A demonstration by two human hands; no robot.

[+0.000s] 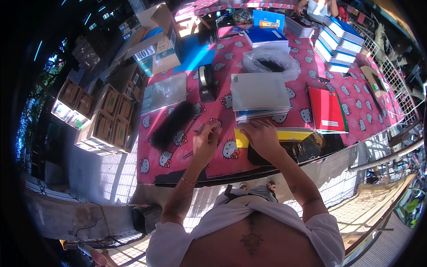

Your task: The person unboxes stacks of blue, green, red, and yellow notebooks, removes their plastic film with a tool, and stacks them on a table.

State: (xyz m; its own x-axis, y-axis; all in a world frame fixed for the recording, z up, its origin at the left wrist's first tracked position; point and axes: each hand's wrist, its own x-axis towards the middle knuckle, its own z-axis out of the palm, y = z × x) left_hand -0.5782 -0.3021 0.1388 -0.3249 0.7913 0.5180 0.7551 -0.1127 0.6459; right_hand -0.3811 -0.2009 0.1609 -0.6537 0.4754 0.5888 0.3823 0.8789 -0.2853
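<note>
Over the near part of the pink patterned tablecloth, my left hand [207,139] is closed with its fingers curled. A thin dark thing shows by its fingertips, too small to name. My right hand [262,139] lies over the left end of a yellow notebook [293,135], fingers bent and pressed together at the near edge of a notebook stack [260,91]. What its fingertips hold, if anything, is hidden. The stack has a pale grey cover on top and blue-edged ones beneath. Left of my left hand lies a black bristly brush-like thing [171,127].
A tape dispenser [207,84] and clear plastic sleeves [164,94] lie farther back left, before an open carton [161,52]. Red notebooks [327,109] lie right; a clear plastic bag [287,66] and blue notebook stacks [340,44] stand behind. A person [316,10] is across the table.
</note>
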